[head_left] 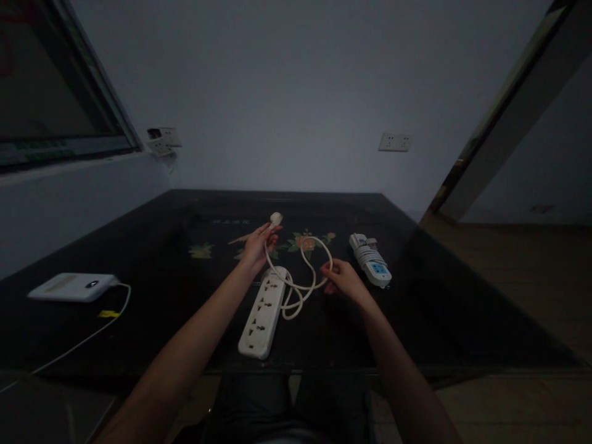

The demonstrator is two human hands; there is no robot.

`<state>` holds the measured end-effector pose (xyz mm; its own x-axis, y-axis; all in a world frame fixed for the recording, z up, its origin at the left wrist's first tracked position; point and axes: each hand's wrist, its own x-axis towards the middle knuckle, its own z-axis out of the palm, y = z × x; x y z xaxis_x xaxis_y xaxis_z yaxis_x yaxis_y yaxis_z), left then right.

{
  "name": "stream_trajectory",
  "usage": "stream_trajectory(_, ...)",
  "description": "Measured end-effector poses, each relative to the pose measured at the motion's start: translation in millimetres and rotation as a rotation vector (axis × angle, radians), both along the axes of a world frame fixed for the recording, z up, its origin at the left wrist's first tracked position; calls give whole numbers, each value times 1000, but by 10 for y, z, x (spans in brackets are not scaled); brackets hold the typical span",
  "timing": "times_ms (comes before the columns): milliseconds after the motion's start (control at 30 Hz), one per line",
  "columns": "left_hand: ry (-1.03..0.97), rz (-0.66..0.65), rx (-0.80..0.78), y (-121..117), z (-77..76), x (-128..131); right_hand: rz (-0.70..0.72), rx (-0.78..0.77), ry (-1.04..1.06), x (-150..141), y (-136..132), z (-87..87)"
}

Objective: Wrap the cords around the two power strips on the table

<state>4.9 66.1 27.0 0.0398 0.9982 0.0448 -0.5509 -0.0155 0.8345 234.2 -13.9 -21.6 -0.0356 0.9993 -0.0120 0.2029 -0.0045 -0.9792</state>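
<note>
A white power strip [262, 317] lies at a slant on the dark table, its socket face up. From its far end runs a white cord [296, 287] in loose loops to the right. My left hand [259, 245] holds the cord's plug end, and the round plug [276, 217] sticks out past the fingers. Closed on a stretch of the same cord, my right hand [340, 276] pinches the loop at its right side. Just beyond that hand rests a second power strip [371, 260] with blue sockets, its cord wrapped around its body.
On the left of the black table [152, 246] lies a white box-shaped device [74, 287] with a thin cable [87, 338] running over the front edge. Wall sockets [395, 142] sit on the wall behind; others [161, 142] hang loose at the left.
</note>
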Motion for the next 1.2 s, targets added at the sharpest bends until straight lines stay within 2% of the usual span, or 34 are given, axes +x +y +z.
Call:
stream_trajectory(100, 58, 21, 14, 92, -139, 11, -7, 17, 94, -15, -5, 25)
stream_trajectory(200, 185, 20, 43, 169, -251, -5, -65, 111, 154, 55, -22, 84)
stream_trajectory(433, 385, -122, 33, 359, -378, -44, -355, 492, 36, 196, -93, 285)
stream_trajectory(567, 383, -190, -32, 438, -351, 35, -393, 725, -98, 199, -149, 487)
stream_trajectory(667, 308, -220, -102, 480, -234, 143, -344, 835, -165, 209, -174, 642)
stream_trajectory(733, 233, -233, -145, 515, -99, 222, -325, 887, -191, 226, -178, 739)
stream_trajectory(833, 104, -236, -160, 578, 188, 316, -304, 972, -179, 262, -189, 903)
stream_trajectory(933, -26, -236, -116, 621, 544, 332, -295, 1017, -133, 316, -232, 1096)
stream_trajectory(1000, -143, -309, -91, 616, 767, 282, -298, 1012, -122, 368, -268, 1215)
stream_trajectory(1067, -236, -425, -82, 583, 929, 196, -314, 976, -143, 432, -283, 1298)
stream_trajectory(1133, -252, -508, -84, 529, 1000, 94, -327, 903, -136, 497, -256, 1330)
stream_trajectory(1200, -217, -556, -95, 468, 981, -14, -306, 796, -54, 555, -180, 1324)
